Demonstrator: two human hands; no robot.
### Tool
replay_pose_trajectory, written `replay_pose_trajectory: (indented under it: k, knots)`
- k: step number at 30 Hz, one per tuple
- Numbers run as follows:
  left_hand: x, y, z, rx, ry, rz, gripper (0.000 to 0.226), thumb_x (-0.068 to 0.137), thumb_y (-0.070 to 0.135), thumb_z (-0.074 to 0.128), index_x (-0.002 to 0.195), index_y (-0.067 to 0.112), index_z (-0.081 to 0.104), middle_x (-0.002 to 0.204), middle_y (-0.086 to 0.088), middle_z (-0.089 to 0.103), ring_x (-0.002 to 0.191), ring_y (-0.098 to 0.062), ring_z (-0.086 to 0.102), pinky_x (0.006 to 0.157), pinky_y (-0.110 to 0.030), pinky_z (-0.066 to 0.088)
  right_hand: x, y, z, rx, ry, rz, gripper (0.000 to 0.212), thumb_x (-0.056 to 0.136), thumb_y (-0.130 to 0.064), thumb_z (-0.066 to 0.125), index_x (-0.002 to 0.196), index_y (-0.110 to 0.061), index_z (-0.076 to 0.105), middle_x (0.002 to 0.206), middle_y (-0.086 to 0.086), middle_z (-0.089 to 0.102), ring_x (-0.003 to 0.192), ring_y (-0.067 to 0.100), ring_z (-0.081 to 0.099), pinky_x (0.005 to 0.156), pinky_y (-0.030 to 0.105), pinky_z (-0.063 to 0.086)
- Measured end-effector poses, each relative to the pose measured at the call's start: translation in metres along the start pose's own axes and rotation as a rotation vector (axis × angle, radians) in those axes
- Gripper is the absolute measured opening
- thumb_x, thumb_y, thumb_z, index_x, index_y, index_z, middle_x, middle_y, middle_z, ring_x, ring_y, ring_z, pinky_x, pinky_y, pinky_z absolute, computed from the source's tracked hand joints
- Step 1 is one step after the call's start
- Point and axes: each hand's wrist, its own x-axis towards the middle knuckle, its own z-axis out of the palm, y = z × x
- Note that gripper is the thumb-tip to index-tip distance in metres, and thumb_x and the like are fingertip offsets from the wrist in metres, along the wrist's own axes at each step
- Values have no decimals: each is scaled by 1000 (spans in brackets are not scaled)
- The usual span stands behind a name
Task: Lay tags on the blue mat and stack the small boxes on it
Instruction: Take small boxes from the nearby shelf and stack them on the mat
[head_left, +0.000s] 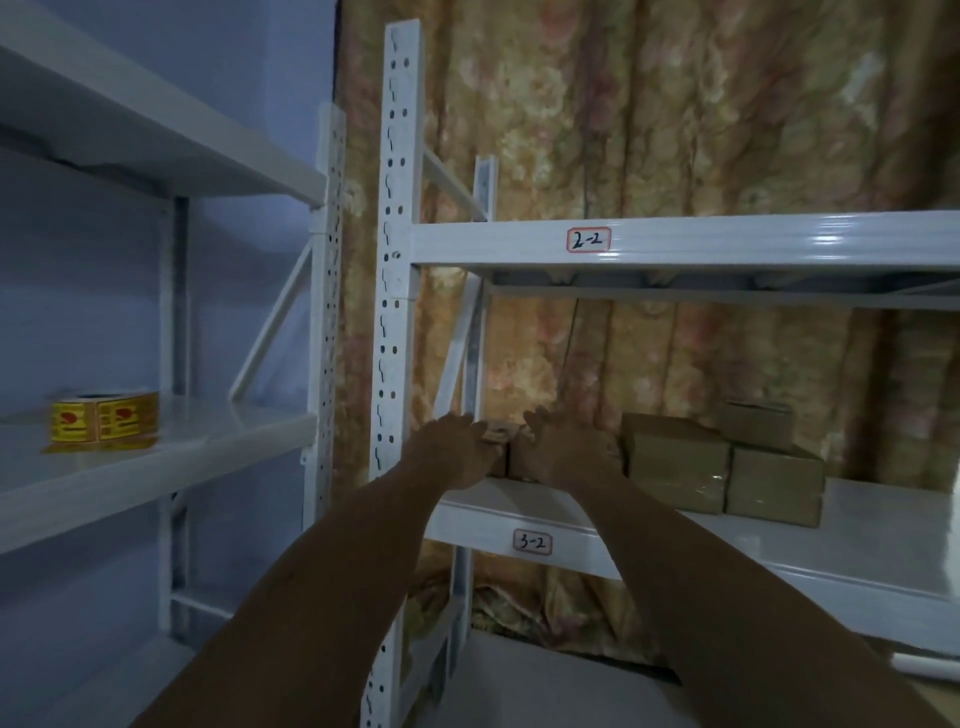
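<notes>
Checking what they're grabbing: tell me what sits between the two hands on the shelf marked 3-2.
In the head view, a small brown box sits between the left hand and right hand, mostly hidden by them.

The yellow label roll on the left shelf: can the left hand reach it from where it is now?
Probably yes. The left hand is at a small box on the right rack; the label roll stands alone on an open shelf, though a white upright lies between.

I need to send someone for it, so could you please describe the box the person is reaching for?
Find the white shelf labelled 3-2 on the right-hand rack. At its left end, beside the upright post, a small brown box sits between the left hand and right hand. Unlike the other cardboard boxes further right, it stands alone.
</notes>
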Motion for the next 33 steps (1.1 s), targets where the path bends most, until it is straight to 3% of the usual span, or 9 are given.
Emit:
replay_pose_trajectory:
  k: [6,10,13,17,21,27,33]
  knots:
    - [36,-7,16,6,-31,96,60,101,48,36,152,17,38,156,-10,39,140,-32,40,114,-47,35,16,1,16,-5,-9,63,61,106,-48,26,161,-23,15,167,2,20,152,26,19,121,43,22]
    - [48,-15,31,-49,-61,64,56,98,44,47,148,18,44,152,-7,44,137,-31,44,113,-47,38,28,7,32,14,-6,88,61,106,-49,26,161,-24,16,167,2,19,153,27,18,122,43,18]
    - [56,-21,43,-113,-74,71,59,95,49,50,146,19,45,150,-7,47,135,-30,47,112,-47,39,32,9,36,20,6,106,60,106,-47,29,160,-23,19,166,4,24,152,26,22,120,42,20]
    - [70,-29,52,-174,-94,47,69,85,66,42,138,22,51,140,-11,50,120,-34,53,101,-48,47,32,-1,42,39,72,119,58,106,-45,32,158,-22,27,162,6,32,149,27,29,119,40,24]
    - [66,-28,48,-264,-100,26,70,89,66,47,143,22,44,144,-20,41,129,-41,47,105,-51,44,31,-14,45,56,84,128,59,104,-48,34,156,-21,31,159,6,37,145,28,34,117,42,27]
    - [57,-24,42,-343,-62,52,64,91,55,59,139,16,46,133,-17,52,121,-38,54,99,-44,48,26,-23,46,67,95,149,55,104,-48,35,152,-22,38,158,5,37,144,27,34,118,43,25]
    - [37,-18,29,-403,107,-9,55,73,57,65,111,17,67,110,-9,66,101,-33,65,82,-38,57,18,-28,42,115,228,209,48,104,-40,40,144,-15,49,144,13,53,133,32,46,108,40,35]
